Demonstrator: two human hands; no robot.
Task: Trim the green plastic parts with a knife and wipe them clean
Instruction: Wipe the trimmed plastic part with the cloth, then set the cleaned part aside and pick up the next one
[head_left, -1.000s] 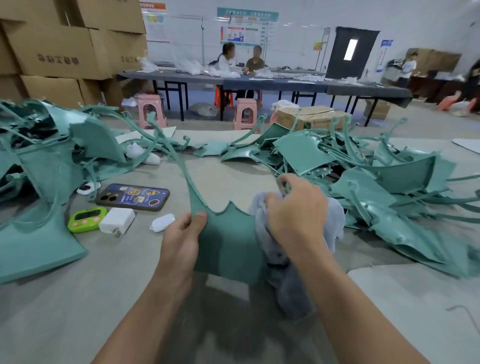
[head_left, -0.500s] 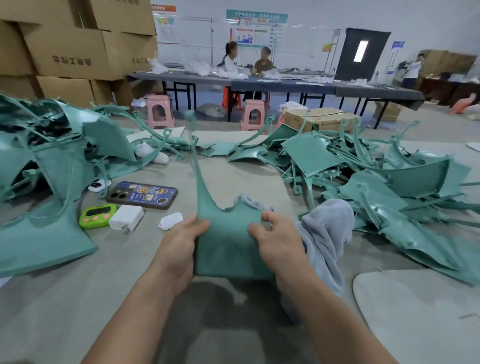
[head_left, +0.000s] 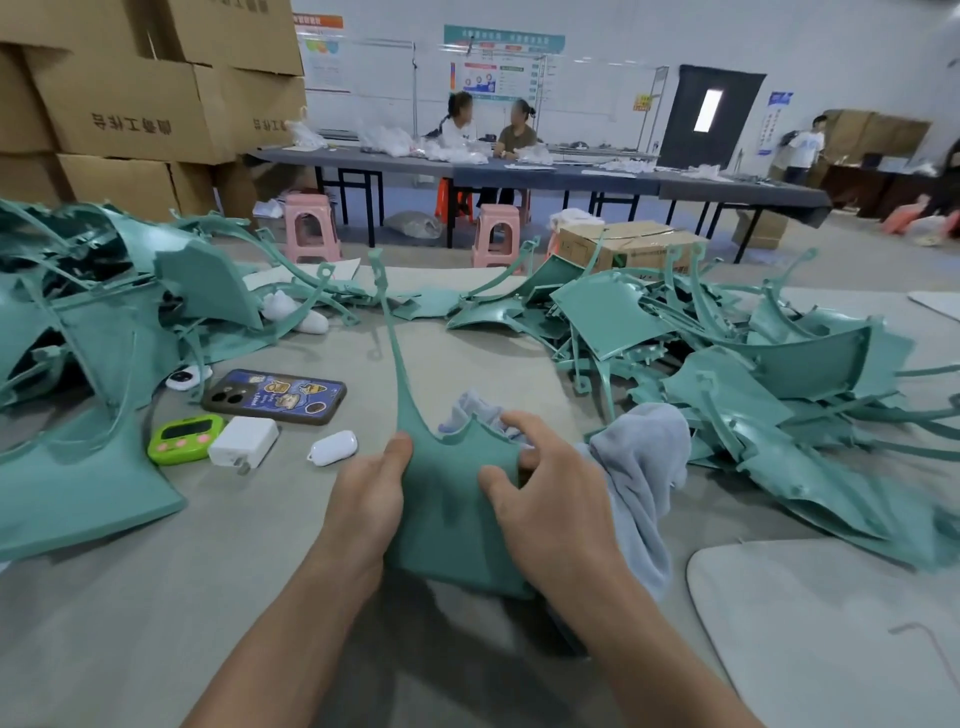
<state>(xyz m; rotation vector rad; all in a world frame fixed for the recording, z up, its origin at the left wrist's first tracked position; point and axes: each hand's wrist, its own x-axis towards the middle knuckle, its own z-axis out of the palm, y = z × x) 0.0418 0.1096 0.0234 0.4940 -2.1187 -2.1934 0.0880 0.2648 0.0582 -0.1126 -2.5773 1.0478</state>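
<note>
My left hand (head_left: 371, 499) and right hand (head_left: 553, 512) pinch the thin green plastic part (head_left: 449, 512) by its broad base. It seems light and bendy.

Phone (head_left: 274, 396), green timer (head_left: 184, 439), white charger (head_left: 243, 442), earbud case (head_left: 334, 449) on table; cardboard boxes (head_left: 130, 98) behind.

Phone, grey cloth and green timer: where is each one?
phone (head_left: 274, 396): head view, middle of its patterned case.
grey cloth (head_left: 641, 457): head view, its bunched upper fold.
green timer (head_left: 186, 440): head view, centre of its face.
</note>
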